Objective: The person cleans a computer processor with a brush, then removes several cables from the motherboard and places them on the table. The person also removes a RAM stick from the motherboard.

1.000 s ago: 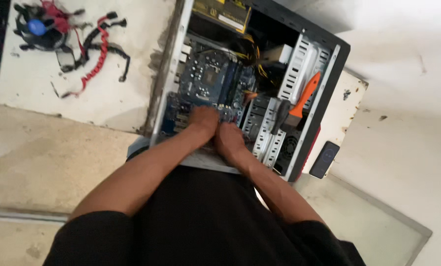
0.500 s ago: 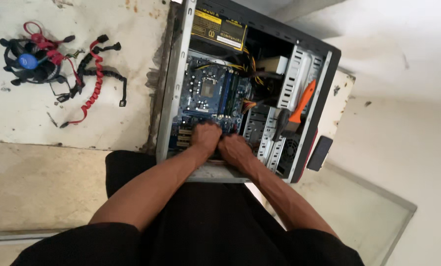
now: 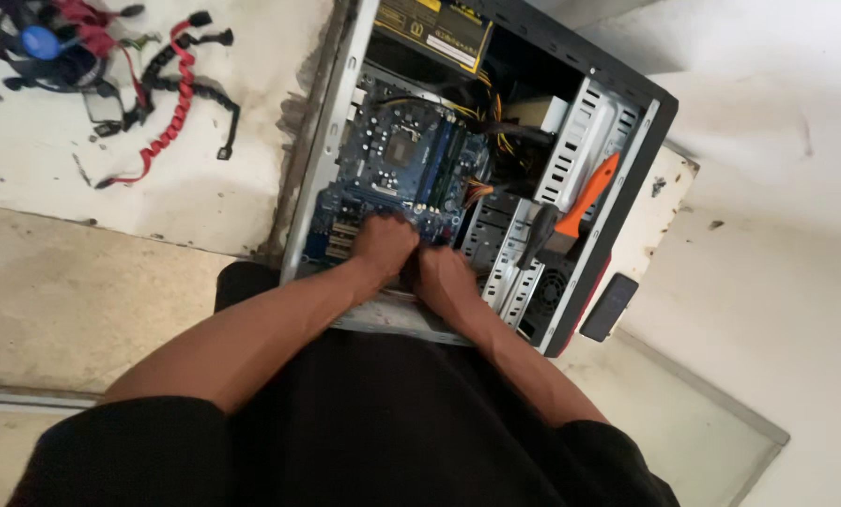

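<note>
An opened desktop computer case (image 3: 627, 169) lies on its side on a white table. Inside it sits a blue motherboard (image 3: 397, 160), with a power supply (image 3: 434, 28) at the far end. Both hands reach into the near bottom part of the case. My left hand (image 3: 383, 246) rests on the lower edge of the motherboard with fingers curled down. My right hand (image 3: 444, 277) sits right beside it, touching it. What the fingers hold is hidden. An orange-handled screwdriver (image 3: 570, 211) lies across the metal drive bays to the right of my hands.
A cooler fan (image 3: 40, 47) with a blue hub and a tangle of red and black cables (image 3: 171, 113) lie on the white table (image 3: 204, 188) at the left. A small black box (image 3: 608, 307) hangs off the case's right corner. Pale floor surrounds the table.
The view has shifted slightly, with the case sitting a little lower and closer. Both hands stay together at the motherboard's lower edge, barely moved.
</note>
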